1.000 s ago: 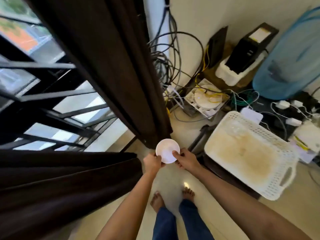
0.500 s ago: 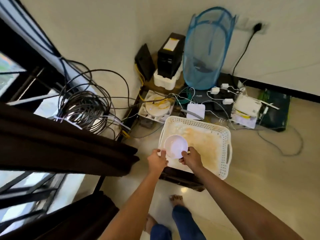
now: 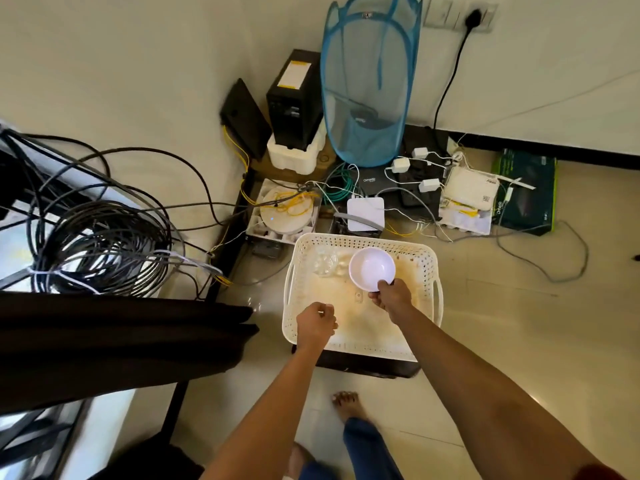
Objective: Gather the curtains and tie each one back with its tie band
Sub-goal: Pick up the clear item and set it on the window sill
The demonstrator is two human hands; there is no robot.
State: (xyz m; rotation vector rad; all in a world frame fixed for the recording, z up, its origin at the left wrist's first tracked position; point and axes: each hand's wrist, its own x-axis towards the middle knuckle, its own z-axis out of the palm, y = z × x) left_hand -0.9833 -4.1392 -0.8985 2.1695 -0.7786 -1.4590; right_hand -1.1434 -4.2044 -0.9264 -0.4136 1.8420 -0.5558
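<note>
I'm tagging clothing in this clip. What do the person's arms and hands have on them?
The left forearm and right forearm are bare. The left hand and right hand wear no gloves; no watch, ring or bracelet shows. A sliver of dark red at the right arm's upper end may be a sleeve hem.

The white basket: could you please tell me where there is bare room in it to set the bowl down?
In the basket, bare floor lies in the near half, between the left hand and the right hand, and along the right wall beside the bowl. The far left corner is crowded with clear glassware.
</note>
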